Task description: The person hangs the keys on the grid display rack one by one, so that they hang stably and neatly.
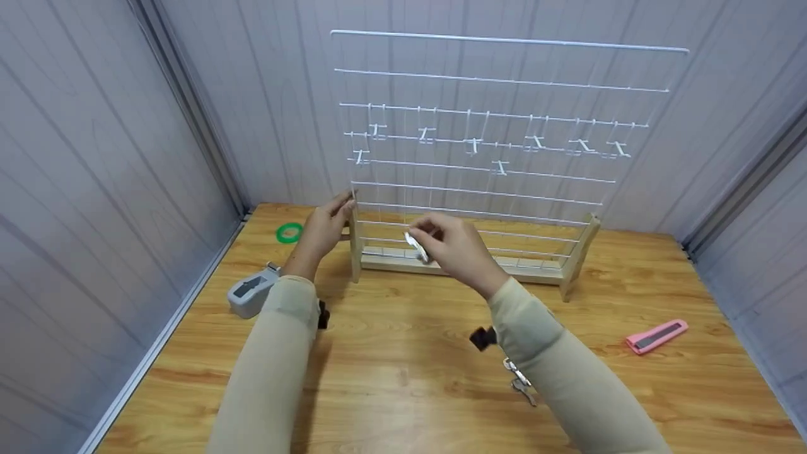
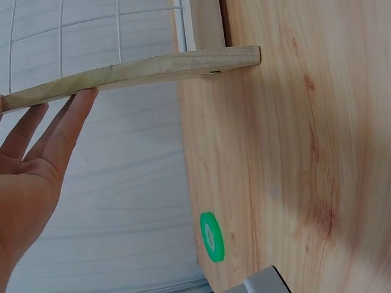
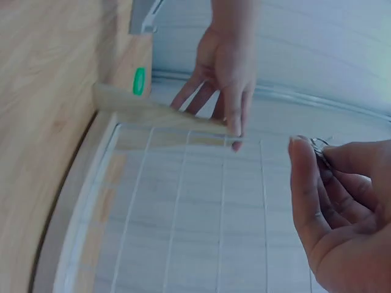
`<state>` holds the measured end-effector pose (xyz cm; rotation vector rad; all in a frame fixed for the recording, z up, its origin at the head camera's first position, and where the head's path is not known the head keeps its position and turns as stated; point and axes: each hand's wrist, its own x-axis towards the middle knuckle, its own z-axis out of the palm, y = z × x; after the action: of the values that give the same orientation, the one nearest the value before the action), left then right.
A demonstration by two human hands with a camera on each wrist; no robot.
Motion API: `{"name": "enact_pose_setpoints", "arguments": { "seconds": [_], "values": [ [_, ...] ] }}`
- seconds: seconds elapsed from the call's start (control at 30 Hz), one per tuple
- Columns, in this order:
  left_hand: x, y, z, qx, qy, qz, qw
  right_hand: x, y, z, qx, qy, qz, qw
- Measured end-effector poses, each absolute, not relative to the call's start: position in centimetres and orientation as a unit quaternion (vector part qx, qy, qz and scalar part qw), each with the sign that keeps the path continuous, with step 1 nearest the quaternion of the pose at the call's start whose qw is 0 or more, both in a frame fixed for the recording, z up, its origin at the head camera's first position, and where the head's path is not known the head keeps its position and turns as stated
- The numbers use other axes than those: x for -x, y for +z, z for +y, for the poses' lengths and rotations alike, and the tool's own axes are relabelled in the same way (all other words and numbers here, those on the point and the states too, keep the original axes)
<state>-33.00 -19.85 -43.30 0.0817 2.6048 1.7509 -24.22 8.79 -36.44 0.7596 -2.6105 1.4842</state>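
Note:
A white wire grid rack (image 1: 485, 164) stands upright in a wooden base (image 1: 463, 261) at the back of the table, with several small white hooks (image 1: 533, 142) on its wires. My left hand (image 1: 340, 211) rests straight fingers against the rack's left wooden post (image 1: 355, 246); in the left wrist view the fingertips (image 2: 82, 101) touch that post (image 2: 140, 69). My right hand (image 1: 421, 243) hovers in front of the lower grid and pinches a small silvery metal piece (image 1: 416, 247), seen in the right wrist view as a metal piece (image 3: 319, 145) between thumb and finger.
On the wooden table (image 1: 403, 372) lie a green tape ring (image 1: 289, 232) and a grey handheld device (image 1: 252, 291) at the left, a pink utility knife (image 1: 656, 335) at the right, and metal keys (image 1: 520, 381) beside my right sleeve. Panelled walls close in on three sides.

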Motion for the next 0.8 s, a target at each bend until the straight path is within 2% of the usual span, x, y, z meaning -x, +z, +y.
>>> {"name": "enact_pose_setpoints", "arguments": {
  "seconds": [0.4,0.8],
  "values": [
    [33.2,-43.3,-19.8,-0.006,0.552,0.834,0.011,27.5,-32.7,2.4,-0.252,0.581,-0.773,0.037],
    [33.4,-43.2,-19.9,-0.009,0.558,0.829,0.014,30.3,-31.1,-0.7,-0.193,0.606,-0.77,0.045]
  ]
}}
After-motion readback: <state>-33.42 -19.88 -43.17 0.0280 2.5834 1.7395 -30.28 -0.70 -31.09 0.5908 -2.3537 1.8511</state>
